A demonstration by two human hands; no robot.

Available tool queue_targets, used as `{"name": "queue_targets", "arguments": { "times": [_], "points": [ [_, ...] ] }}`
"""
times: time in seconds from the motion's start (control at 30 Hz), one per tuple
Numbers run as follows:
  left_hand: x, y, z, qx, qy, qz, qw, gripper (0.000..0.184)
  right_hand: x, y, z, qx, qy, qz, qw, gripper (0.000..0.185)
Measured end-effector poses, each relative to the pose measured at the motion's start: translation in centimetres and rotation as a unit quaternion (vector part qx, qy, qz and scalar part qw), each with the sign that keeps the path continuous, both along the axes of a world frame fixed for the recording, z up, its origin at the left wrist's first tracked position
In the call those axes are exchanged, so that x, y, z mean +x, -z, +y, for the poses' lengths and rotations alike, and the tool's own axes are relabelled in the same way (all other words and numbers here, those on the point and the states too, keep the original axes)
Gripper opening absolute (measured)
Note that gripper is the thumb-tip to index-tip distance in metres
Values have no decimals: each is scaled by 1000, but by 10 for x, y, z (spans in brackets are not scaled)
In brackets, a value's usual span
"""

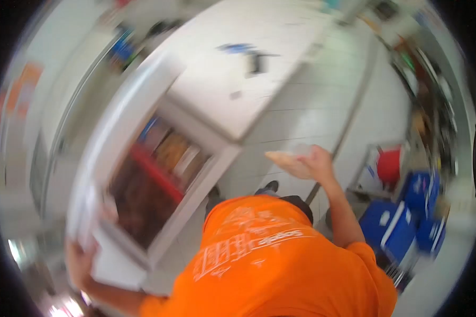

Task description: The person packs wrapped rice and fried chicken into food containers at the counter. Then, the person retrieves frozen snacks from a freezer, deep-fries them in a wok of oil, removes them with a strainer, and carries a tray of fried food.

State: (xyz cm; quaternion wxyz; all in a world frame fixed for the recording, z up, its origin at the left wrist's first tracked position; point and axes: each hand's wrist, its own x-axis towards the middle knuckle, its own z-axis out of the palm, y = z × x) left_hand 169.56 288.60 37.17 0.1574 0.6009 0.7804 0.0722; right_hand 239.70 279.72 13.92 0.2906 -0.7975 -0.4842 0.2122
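A chest freezer [227,158] stands with its lid [121,116] raised, and inside it are packages, a red divider and dark red contents. At the lid's lower left edge is my left hand [82,259], its fingers closed round that edge, though motion blurs them. Over the floor, to the right of the freezer, my right hand [317,161] pinches a clear bag [293,162] with something pale and yellowish in it.
Behind the freezer, a white surface [211,31] bears a blue item and a black item [257,62]. Blue boxes [383,227] and a red item [388,165] stand at the right. Cluttered shelving lines the right wall. Tiled floor [312,105] runs between.
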Motion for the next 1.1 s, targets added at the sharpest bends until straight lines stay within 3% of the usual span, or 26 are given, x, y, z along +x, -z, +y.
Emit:
{"name": "queue_targets", "arguments": {
  "times": [0.03,0.2,0.33,0.43,0.6,0.67,0.7,0.73,0.77,0.87,0.93,0.97,1.1],
  "points": [
    [32,17,-3,-210,-70,130,967,47,28,3,-21,-21,29,10,999,49],
    [268,197,-23,-264,216,36,939,48,175,33,-100,-59,95,17,994,49],
    [413,271,-43,-349,308,13,885,50,273,19,-132,-103,109,18,989,44],
    [490,290,-29,-391,349,25,851,51,338,17,-125,-67,148,17,987,42],
    [633,317,29,-424,417,72,801,54,426,25,-87,-13,69,3,997,34],
    [729,315,59,-367,473,65,798,55,459,8,-68,-13,55,52,997,32],
    [793,307,69,-317,508,45,799,56,479,6,-58,-17,32,20,999,33],
    [877,281,62,-268,486,-206,806,85,499,3,-50,-21,9,-9,1000,34],
    [955,286,59,-164,559,-281,762,84,523,-2,-44,-5,-2,-12,1000,34],
    [1156,210,33,-164,628,-392,652,47,597,-26,-32,51,-6,-14,999,33],
    [1249,225,35,-246,644,-363,627,26,657,-45,-39,102,35,-12,994,32],
    [1290,221,35,-231,658,-370,614,17,689,-51,-45,88,63,-14,994,31],
    [1444,227,31,-215,686,-409,562,15,827,-66,-102,288,316,-96,899,28]
  ]
}}
